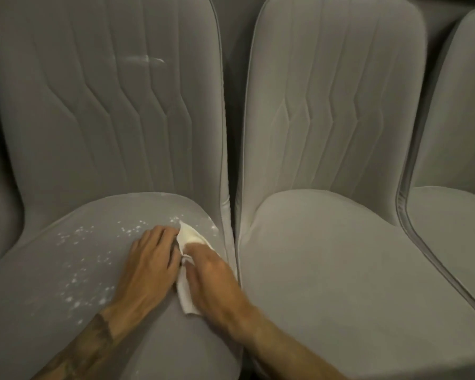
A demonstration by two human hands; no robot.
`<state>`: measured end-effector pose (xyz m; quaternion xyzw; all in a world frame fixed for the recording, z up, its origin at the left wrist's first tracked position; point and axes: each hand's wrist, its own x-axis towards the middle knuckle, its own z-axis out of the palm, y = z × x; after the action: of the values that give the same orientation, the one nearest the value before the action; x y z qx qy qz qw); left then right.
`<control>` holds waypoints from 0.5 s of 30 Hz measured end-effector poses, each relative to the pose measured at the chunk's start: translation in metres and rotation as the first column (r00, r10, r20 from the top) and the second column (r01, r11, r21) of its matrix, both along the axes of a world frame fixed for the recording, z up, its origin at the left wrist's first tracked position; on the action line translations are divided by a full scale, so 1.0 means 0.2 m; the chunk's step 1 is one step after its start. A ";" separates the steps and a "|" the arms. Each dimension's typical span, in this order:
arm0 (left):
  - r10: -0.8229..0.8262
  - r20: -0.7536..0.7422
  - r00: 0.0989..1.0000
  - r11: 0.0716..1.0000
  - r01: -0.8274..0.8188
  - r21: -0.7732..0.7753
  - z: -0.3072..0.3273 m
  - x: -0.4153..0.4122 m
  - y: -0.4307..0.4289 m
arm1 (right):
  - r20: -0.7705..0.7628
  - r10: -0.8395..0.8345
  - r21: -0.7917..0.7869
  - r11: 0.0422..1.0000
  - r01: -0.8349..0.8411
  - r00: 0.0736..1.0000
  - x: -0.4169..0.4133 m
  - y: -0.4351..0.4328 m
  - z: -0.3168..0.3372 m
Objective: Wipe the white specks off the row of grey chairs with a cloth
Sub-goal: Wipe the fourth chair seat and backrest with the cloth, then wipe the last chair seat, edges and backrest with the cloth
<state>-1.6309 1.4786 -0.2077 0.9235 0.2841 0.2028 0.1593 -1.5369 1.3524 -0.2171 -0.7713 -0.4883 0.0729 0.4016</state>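
Note:
The left grey chair's seat (66,311) carries several white specks (74,281) across its left and middle, and a white smear (146,59) marks its backrest. A white cloth (192,237) lies on the right part of this seat. My right hand (214,278) lies over the cloth, and its fingers are hidden beneath the hand. My left hand (151,259) rests flat on the seat beside the cloth, its fingertips touching the cloth's left edge.
A second grey chair (340,270) stands directly to the right, with no specks visible on its seat. A third chair's edge (450,215) shows at the far right. A narrow dark gap (232,171) separates the two main chairs.

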 end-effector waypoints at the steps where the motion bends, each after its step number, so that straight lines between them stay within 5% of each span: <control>1: 0.015 -0.002 1.000 1.000 -0.015 0.007 0.00 -0.03 0.00 | 0.045 0.028 -0.010 1.000 -0.028 0.999 0.03 0.01 0.00; 6: 0.137 -0.023 0.990 0.990 -0.136 0.024 0.02 -0.21 0.01 | 0.295 -0.018 -0.186 0.980 0.076 0.955 0.31 0.10 -0.01; 15: 0.240 -0.119 0.963 0.969 -0.229 0.096 0.03 -0.47 0.04 | 0.276 0.109 -0.150 0.986 -0.069 0.955 0.18 0.26 -0.08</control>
<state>-1.7256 1.4874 -0.2020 0.9003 0.3927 0.1710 0.0776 -1.5005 1.4046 -0.2324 -0.7770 -0.5688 0.0136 0.2692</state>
